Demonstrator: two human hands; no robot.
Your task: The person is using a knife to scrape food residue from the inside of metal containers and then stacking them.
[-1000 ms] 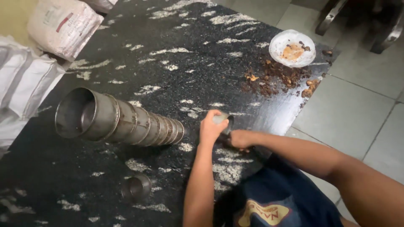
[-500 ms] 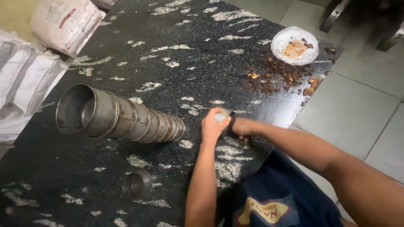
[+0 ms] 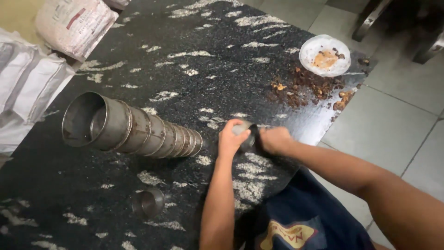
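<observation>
hands, left [image 3: 231, 139] & right [image 3: 274, 140], both clasped round small shiny metal ring [image 3: 245, 134] over speckled black slab [image 3: 194, 88].

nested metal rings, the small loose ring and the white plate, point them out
nested metal rings [image 3: 134, 127], head view, on the outer side wall.
small loose ring [image 3: 148, 203], head view, on its side wall.
white plate [image 3: 311, 48], head view, on its left rim.

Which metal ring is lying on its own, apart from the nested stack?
The small ring near the bottom edge of the dark slab. It lies alone, below the stack and left of the left hand.
</observation>
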